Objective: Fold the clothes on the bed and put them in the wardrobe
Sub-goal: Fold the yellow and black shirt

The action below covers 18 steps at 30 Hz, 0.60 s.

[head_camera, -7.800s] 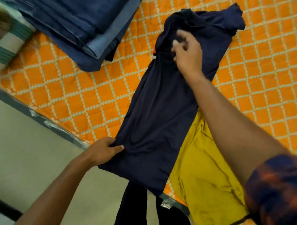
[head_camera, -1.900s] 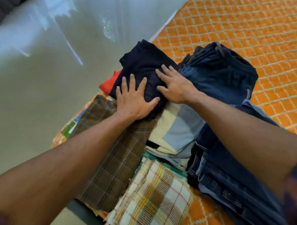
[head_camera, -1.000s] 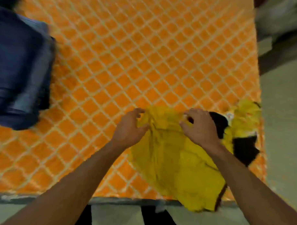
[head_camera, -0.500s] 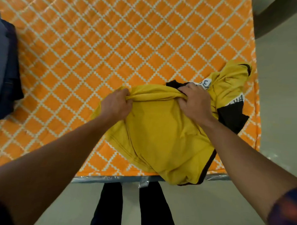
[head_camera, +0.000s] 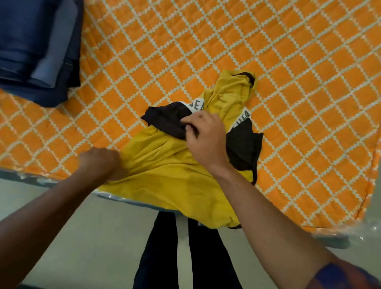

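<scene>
— What do we see, starting from the left?
— Far left, our stack of jeans: thick blue denim, folded square, lying on the quilted orange bedspread with its white diamond lattice. Next is our left hand, clenched on a bunch of the yellow shirt at the bed's near edge.
— And the shirt itself?
— Soft, creased cloth with black panels and white lettered strips. It lies crumpled, with its hem hanging over the edge. Our right hand pinches the black part.
— What has changed?
— Half a second ago both hands gripped one yellow fold. Now the left sits nearer and the right has moved to the black part.
— And around it?
— Grey floor, our dark trousers and a checked sleeve. Our right forearm hides part of the shirt.
</scene>
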### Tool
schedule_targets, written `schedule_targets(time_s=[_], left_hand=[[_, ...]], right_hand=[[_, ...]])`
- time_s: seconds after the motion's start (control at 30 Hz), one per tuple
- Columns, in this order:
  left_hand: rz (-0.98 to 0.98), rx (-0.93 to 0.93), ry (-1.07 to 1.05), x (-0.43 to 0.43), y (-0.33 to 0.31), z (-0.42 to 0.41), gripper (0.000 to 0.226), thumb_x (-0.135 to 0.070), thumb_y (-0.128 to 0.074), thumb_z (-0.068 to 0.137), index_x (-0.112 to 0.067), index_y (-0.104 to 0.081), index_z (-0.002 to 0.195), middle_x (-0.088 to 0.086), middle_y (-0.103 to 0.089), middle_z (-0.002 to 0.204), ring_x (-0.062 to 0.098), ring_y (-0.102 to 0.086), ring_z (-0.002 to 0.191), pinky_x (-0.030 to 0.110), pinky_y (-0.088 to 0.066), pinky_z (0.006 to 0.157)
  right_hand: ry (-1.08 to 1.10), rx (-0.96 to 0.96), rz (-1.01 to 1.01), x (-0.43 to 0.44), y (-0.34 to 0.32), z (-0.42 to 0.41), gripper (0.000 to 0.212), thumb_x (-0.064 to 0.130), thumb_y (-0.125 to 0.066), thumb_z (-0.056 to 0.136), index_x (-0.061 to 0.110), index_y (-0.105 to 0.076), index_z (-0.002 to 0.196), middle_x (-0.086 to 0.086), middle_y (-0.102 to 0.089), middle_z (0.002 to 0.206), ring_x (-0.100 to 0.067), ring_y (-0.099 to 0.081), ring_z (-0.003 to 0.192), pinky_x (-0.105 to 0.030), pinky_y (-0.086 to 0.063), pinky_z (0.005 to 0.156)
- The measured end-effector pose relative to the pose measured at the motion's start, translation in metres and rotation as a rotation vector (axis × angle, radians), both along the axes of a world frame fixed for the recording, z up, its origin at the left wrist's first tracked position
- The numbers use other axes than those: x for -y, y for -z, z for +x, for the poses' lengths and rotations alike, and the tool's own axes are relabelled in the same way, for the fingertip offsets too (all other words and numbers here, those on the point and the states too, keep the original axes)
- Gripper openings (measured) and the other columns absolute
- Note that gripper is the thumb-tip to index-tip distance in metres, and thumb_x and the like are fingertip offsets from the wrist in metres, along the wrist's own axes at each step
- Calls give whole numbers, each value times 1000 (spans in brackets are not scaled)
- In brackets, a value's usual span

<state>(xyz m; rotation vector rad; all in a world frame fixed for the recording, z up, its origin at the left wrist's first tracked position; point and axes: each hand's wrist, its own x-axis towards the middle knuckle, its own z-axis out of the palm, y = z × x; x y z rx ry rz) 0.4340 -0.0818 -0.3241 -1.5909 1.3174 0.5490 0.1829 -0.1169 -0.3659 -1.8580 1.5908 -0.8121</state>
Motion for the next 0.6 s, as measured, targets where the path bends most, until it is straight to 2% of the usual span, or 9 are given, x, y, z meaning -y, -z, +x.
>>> schedule_targets(time_s=[0.1, 0.17, 0.2, 0.27, 0.33, 0.4, 0.5, 0.57, 0.6], left_hand=[[-292, -344, -170, 26, 5, -31, 72, -61, -61, 84, -21, -45, 142, 14, -49, 137, 38, -46, 128, 51, -44, 99], [-549, -623, -339, 43, 9, -61, 90, -65, -65, 74, -25, -36, 150, 15, -46, 141, 40, -43, 130, 52, -42, 102], [-627, -685, -314, 52, 13, -75, 97, -66, -68, 71, -29, -31, 153, 13, -41, 147, 39, -40, 134, 54, -39, 104], [-679, -705, -190, 66, 19, -95, 110, -67, -75, 69, -37, -17, 158, 9, -21, 162, 36, -22, 148, 58, -29, 111], [-656, -706, -97, 84, 22, -109, 113, -72, -74, 69, -38, -13, 157, 8, -14, 166, 33, -13, 152, 60, -20, 115], [-524, -680, 4, 106, 25, -120, 101, -73, -69, 73, -34, -23, 155, 8, -31, 158, 35, -29, 145, 60, -28, 109], [-420, -624, 37, 126, 28, -123, 47, -40, -64, 86, -23, -55, 129, 12, -57, 128, 37, -54, 112, 49, -47, 85], [-496, -689, -95, 135, 27, -113, 12, -23, -54, 90, -19, -62, 99, 14, -66, 110, 35, -58, 91, 38, -43, 69], [-548, -710, -197, 141, 23, -104, 11, -21, -50, 93, -19, -60, 90, 15, -67, 104, 35, -59, 88, 36, -41, 69]], right_hand=[[223, -148, 68, 5, 0, -28, 42, 20, -70, 82, 21, -69, 123, -4, -59, 123, -27, -54, 112, -44, -49, 90], [280, -308, 168, 15, 6, -52, 64, 36, -74, 81, 26, -54, 141, -7, -47, 144, -33, -46, 128, -48, -44, 99], [295, -348, 231, 22, 9, -63, 74, 44, -75, 82, 28, -45, 148, -8, -41, 151, -34, -42, 134, -48, -43, 101], [322, -269, 328, 36, 12, -78, 82, 44, -76, 82, 26, -37, 152, -7, -43, 148, -30, -48, 130, -45, -46, 98], [295, -126, 378, 49, 12, -83, 67, 29, -72, 85, 22, -47, 147, 0, -59, 126, -15, -62, 102, -37, -51, 83], [258, -24, 401, 57, 11, -81, 50, 17, -68, 87, 20, -59, 136, 7, -63, 105, 0, -57, 75, -35, -48, 67], [294, 262, 443, 65, 13, -83, 40, 9, -76, 79, 20, -67, 116, 7, -67, 106, -4, -64, 87, -35, -57, 78], [274, 419, 500, 69, 12, -92, 40, 4, -85, 73, 19, -67, 105, 5, -68, 102, -8, -66, 91, -32, -58, 79], [253, 446, 524, 72, 11, -98, 39, 3, -87, 69, 16, -67, 101, 3, -68, 98, -10, -66, 88, -29, -57, 76]])
